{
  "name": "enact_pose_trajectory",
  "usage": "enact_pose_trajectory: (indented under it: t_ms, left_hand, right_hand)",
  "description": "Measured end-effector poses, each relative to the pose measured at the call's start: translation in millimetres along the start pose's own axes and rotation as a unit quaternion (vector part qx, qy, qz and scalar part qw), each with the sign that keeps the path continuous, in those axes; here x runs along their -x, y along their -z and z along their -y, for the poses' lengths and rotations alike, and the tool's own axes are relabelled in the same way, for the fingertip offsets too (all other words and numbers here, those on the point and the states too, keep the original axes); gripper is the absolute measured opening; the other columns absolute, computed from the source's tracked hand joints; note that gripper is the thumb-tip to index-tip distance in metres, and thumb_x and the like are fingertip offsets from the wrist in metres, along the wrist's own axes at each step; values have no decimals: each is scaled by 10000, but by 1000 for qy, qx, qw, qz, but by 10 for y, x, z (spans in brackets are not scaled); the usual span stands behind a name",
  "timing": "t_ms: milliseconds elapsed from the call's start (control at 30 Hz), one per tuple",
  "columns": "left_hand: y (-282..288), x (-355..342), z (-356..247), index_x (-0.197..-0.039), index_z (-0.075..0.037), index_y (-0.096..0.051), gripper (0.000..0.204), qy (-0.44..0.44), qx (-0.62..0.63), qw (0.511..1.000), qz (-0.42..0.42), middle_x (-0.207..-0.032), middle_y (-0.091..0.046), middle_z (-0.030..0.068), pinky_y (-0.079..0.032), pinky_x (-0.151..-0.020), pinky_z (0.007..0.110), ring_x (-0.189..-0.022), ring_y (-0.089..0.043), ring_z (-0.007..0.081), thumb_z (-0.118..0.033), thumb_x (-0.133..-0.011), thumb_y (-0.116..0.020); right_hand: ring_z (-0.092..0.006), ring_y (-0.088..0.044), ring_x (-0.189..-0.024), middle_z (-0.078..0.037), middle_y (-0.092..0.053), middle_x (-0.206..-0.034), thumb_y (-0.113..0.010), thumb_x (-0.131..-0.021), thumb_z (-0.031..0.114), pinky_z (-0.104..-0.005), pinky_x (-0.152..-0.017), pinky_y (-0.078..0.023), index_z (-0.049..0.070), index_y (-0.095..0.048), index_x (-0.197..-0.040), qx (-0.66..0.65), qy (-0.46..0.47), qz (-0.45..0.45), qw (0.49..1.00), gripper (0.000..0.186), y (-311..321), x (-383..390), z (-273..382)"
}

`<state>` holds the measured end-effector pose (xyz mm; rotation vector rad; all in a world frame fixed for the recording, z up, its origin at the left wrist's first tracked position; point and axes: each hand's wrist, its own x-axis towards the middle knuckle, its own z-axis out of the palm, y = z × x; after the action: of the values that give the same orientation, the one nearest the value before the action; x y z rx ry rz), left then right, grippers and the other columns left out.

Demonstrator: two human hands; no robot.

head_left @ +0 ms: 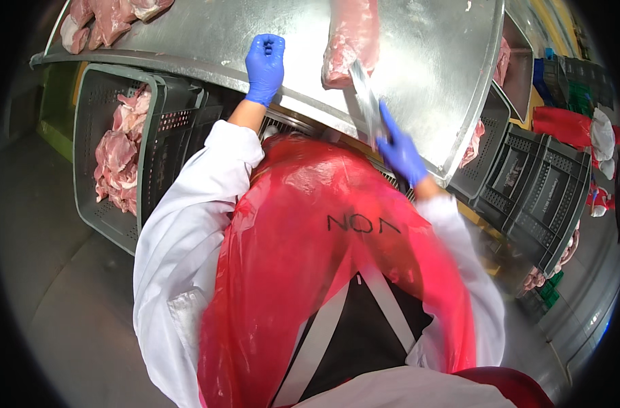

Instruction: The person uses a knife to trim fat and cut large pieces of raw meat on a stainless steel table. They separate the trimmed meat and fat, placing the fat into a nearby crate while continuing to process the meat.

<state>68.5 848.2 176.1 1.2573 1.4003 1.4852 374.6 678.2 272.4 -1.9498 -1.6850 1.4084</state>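
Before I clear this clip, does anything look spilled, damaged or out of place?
Nothing stands out. The raw loin lies on the metal table, the right hand holds the knife, tip at the loin's near end, and the meat pieces sit inside the grey crate. The left hand is curled, nothing visible in it.

From the left hand (264,68), bare steel table (208,34) gives a passage toward nine and ten o'clock until the heap of meat pieces (109,24) blocks it; at about three o'clock, a shorter gap ends at the long pink meat piece (351,44). From the right hand (400,151), the knife (368,102) and that piece bar eleven o'clock, while twelve to two o'clock offers open steel up to the rim (487,85). Beyond the table's edges stand the left crate (152,136), at the left hand's eight o'clock, and the right crate (492,136), at the right hand's three.
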Motion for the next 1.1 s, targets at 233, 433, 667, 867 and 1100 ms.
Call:
enact_pose_trajectory:
  t_ms: [233,433,667,867,1100]
  left_hand:
    - [-800,183,-494,-859,12,-676,475,43,-310,927,207,-830,-697,203,-552,-735,420,-775,-686,353,-447,-754,-741]
    - [-872,156,-371,-915,34,-688,465,114,-293,921,232,-897,-714,241,-565,-795,440,-856,-702,396,-404,-762,-678]
    - [-1021,97,-582,-907,55,-697,564,66,-353,900,248,-899,-705,276,-561,-776,452,-838,-699,418,-490,-766,-669]
    - [-986,1,139,-857,44,-722,426,107,-181,938,275,-847,-713,246,-544,-729,447,-822,-702,382,-374,-857,-644]
    - [-769,187,421,-837,-29,-665,72,58,66,978,191,-722,-641,56,-488,-574,330,-636,-615,165,-96,-861,-653]
  right_hand:
    - [-69,-472,-559,-23,-636,-754,-533,-924,6,-236,-524,-436,240,-207,-1614,-205,-24,-96,974,798,224,823,-510]
    - [-120,-549,-497,-55,-590,-619,-590,-938,143,-310,-510,-487,262,-165,-1615,-127,16,-173,977,808,274,-112,45]
    - [-200,-635,-518,-116,-641,-620,-568,-938,175,-368,-565,-545,277,-154,-1611,-110,47,-239,964,797,205,-695,127]
    - [-264,-671,-561,-176,-666,-683,-583,-944,205,-398,-601,-555,274,-174,-1606,-49,70,-212,973,781,19,-790,474]
    - [-402,-694,-726,-277,-672,-795,-559,-961,237,-492,-733,-528,245,-192,-1596,82,34,-102,991,734,-180,-864,419]
